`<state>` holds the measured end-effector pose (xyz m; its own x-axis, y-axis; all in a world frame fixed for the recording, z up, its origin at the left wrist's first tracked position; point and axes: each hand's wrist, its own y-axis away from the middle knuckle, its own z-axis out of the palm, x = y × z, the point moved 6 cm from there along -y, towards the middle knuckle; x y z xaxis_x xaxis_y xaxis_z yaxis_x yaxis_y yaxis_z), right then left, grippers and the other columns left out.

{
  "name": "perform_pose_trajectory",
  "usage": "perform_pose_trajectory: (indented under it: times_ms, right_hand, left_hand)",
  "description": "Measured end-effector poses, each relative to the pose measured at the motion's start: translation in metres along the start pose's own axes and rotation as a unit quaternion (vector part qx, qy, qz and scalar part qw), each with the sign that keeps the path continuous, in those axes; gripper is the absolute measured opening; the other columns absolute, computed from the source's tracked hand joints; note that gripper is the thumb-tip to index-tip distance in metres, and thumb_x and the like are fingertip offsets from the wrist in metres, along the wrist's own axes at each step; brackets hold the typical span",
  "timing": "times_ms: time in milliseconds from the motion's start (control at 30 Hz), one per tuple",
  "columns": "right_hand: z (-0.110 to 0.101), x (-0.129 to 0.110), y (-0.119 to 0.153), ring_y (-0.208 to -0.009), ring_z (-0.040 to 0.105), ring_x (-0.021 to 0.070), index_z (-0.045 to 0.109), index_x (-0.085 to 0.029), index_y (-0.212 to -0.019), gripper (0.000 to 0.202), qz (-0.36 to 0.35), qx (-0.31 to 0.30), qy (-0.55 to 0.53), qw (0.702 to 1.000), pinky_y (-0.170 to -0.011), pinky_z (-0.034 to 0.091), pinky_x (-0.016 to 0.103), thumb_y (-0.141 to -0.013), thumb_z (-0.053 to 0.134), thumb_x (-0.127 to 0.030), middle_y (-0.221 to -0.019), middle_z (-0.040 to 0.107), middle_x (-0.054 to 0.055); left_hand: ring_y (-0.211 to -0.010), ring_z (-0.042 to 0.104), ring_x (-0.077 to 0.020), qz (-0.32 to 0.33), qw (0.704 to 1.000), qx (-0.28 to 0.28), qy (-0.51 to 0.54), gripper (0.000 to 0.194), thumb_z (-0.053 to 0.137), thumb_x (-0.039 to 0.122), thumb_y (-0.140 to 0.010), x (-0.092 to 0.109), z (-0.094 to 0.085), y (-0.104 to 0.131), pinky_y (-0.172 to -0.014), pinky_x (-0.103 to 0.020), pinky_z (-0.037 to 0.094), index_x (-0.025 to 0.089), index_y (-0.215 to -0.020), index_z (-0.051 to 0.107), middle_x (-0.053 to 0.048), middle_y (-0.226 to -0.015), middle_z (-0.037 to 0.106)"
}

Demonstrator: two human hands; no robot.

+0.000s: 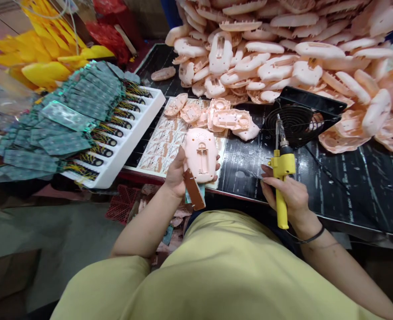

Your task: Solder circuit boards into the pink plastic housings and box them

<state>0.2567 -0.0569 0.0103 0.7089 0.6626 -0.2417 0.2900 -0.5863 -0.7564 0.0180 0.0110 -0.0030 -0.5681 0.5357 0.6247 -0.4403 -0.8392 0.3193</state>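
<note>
My left hand [176, 174] is closed around a pale pink plastic shell [200, 155] with an open battery compartment facing up. A brown board [194, 190] hangs at the shell's lower left, with a greenish piece partly behind it. Closed round a yellow soldering iron [282, 191], my right hand [291, 195] holds it upright, its metal tip pointing away from me. Just beyond the tip stands a black fan [294, 122]. Several more pink shell pieces [231, 119] lie on the bench past my left hand.
A big heap of pink shells [259, 66] fills the back. On the left, green circuit boards [79, 98] with wired parts rest on a white foam tray [129, 138]. Yellow plastic pieces [46, 66] lie behind them. The black bench top [246, 171] has a patterned sheet [156, 151] on it.
</note>
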Motion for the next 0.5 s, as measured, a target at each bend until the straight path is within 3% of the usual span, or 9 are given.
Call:
perform_pose_trajectory:
  times_ms: [333,500]
  right_hand:
    - [0.0011,-0.0007,-0.0009,-0.069,0.070,0.0124,0.060,-0.019,-0.102,0.030,-0.003,-0.006,0.007,1.000,-0.064,0.055,0.022,-0.077,0.071,-0.007,-0.084,0.074,0.003]
    - [0.0002,-0.0003,-0.0005,-0.074,0.071,0.0141,0.061,-0.018,-0.103,0.031,-0.005,-0.008,-0.004,1.000,-0.068,0.055,0.022,-0.077,0.071,-0.005,-0.084,0.074,0.003]
  left_hand:
    - [-0.105,0.067,-0.0355,-0.012,0.998,0.052,0.044,0.069,0.038,0.067,-0.092,-0.0020,0.0009,0.0003,-0.087,-0.056,0.055,0.014,-0.135,0.052,-0.020,-0.121,0.065]
    - [-0.104,0.067,-0.0350,-0.015,0.998,0.033,0.044,0.069,0.037,0.067,-0.093,-0.0040,0.0032,-0.0006,-0.083,-0.053,0.057,0.012,-0.132,0.055,-0.021,-0.121,0.065]
